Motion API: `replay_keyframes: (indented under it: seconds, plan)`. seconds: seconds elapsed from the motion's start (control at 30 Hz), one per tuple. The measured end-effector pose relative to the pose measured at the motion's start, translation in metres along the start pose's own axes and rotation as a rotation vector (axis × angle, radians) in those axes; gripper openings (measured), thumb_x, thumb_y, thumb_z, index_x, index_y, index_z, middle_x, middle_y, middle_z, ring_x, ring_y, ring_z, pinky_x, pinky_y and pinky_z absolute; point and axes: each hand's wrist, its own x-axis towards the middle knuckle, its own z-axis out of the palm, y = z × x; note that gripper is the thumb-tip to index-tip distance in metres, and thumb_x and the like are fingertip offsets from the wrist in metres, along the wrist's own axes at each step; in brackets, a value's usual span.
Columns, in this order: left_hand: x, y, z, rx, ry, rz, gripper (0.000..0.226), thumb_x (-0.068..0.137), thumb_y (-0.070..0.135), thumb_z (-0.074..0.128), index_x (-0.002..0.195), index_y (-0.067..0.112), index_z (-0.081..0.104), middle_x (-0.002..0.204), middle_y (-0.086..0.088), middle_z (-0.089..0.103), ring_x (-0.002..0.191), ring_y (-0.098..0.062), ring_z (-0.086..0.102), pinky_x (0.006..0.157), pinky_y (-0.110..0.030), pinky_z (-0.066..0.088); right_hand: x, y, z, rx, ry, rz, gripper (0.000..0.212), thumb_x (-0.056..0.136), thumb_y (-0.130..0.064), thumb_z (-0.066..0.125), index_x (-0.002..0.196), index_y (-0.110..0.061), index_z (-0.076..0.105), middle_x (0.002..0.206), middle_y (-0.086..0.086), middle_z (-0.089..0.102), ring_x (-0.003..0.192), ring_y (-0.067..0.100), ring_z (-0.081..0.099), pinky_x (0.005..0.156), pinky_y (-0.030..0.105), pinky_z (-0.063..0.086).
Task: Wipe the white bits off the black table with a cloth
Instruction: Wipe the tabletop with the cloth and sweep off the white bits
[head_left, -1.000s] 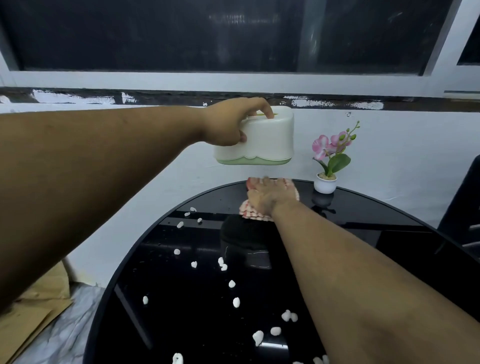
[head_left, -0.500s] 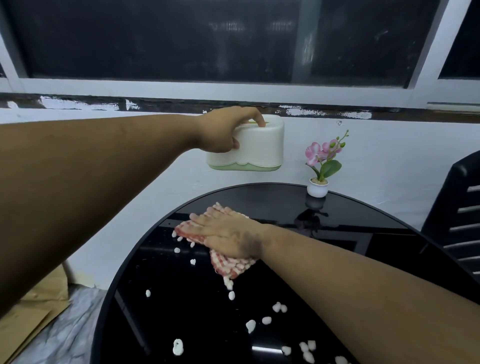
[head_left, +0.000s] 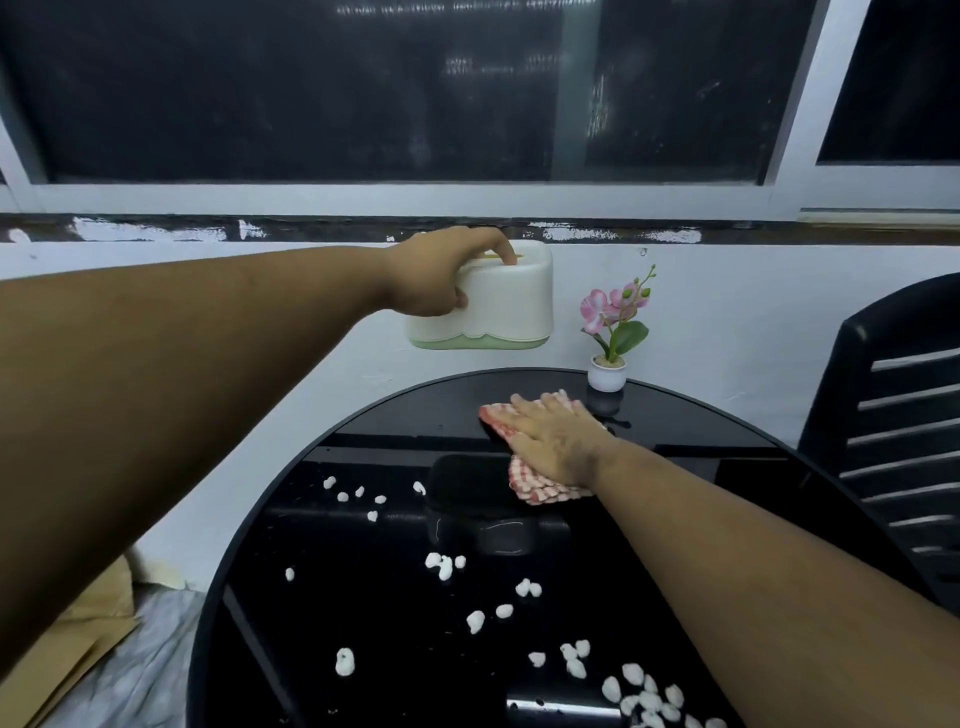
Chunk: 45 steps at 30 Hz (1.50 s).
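My right hand (head_left: 558, 441) lies flat, fingers spread, pressing a red-and-white checked cloth (head_left: 540, 491) onto the round black table (head_left: 363, 623) near its far side. Several white bits (head_left: 444, 565) are scattered over the near and left parts of the tabletop, with a denser cluster (head_left: 647, 693) at the bottom beside my right forearm. My left hand (head_left: 447, 275) holds a white box with a green base (head_left: 511, 306) in the air above the table's far edge.
A small white pot with a pink orchid (head_left: 608, 371) stands at the table's far edge, just right of the cloth. A black slatted chair (head_left: 893, 415) is at the right. Brown paper and crumpled sheet (head_left: 78, 649) lie on the floor at left. A wall and window are behind.
My right hand has slid the cloth from the table's left-middle back to the far right, near the flower pot. The bits it passed lie pushed nearer. My left hand still holds the box up.
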Motion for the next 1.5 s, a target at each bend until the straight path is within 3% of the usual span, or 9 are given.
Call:
replay_keyframes:
  seconds: [0.33,0.77,1.13,1.23,1.33,1.5]
  plan:
    - [0.008,0.004,0.031,0.039,-0.027,-0.045,0.063,0.079,0.002,0.061,0.131,0.034,0.046,0.136,-0.004,0.049,0.119,-0.029,0.046,0.100,-0.046,0.038,-0.060,0.031,0.012,0.042,0.087,0.370,0.065,0.094,-0.062,0.014,0.155,-0.044,0.001,0.167,-0.004,0.001,0.151,0.035,0.000,0.118,0.059,-0.001]
    - [0.049,0.008,0.113,0.074,-0.068,-0.032,0.066,0.074,0.006,0.060,0.130,0.036,0.047,0.127,-0.004,0.055,0.116,-0.028,0.049,0.098,-0.047,0.036,-0.106,0.033,0.019,0.081,0.106,0.343,0.063,0.094,-0.062,0.013,0.153,-0.047,-0.007,0.166,-0.006,-0.008,0.152,0.031,-0.009,0.119,0.058,-0.006]
    - [0.059,0.004,0.131,0.034,-0.102,-0.081,0.069,0.075,-0.001,0.057,0.132,0.035,0.044,0.131,-0.004,0.052,0.118,-0.028,0.049,0.093,-0.048,0.043,-0.107,0.030,0.015,0.086,0.104,0.359,0.064,0.094,-0.061,0.017,0.154,-0.046,-0.002,0.166,-0.006,-0.006,0.152,0.031,-0.008,0.119,0.058,-0.006]
    - [0.055,0.004,0.125,0.003,-0.151,-0.091,0.072,0.078,0.000,0.058,0.138,0.034,0.041,0.137,-0.005,0.048,0.123,-0.028,0.046,0.098,-0.045,0.042,-0.107,0.028,0.012,0.091,0.086,0.363,0.064,0.094,-0.061,0.017,0.154,-0.046,-0.001,0.166,-0.006,-0.006,0.152,0.031,-0.008,0.119,0.058,-0.005]
    - [0.040,0.006,0.115,-0.050,-0.063,-0.090,0.069,0.079,0.007,0.061,0.142,0.027,0.041,0.142,-0.005,0.045,0.131,-0.026,0.042,0.107,-0.045,0.037,-0.108,0.027,0.011,0.083,0.076,0.367,0.065,0.094,-0.061,0.017,0.154,-0.045,0.000,0.166,-0.006,-0.007,0.152,0.031,-0.008,0.119,0.058,-0.006]
    - [-0.029,0.006,0.097,-0.154,0.019,-0.141,0.051,0.089,0.020,0.061,0.138,0.024,0.047,0.144,0.000,0.045,0.133,-0.019,0.041,0.106,-0.027,0.031,-0.106,0.028,0.011,0.074,0.048,0.350,0.063,0.095,-0.061,0.015,0.154,-0.046,-0.003,0.166,-0.007,-0.008,0.152,0.031,-0.009,0.119,0.059,-0.006]
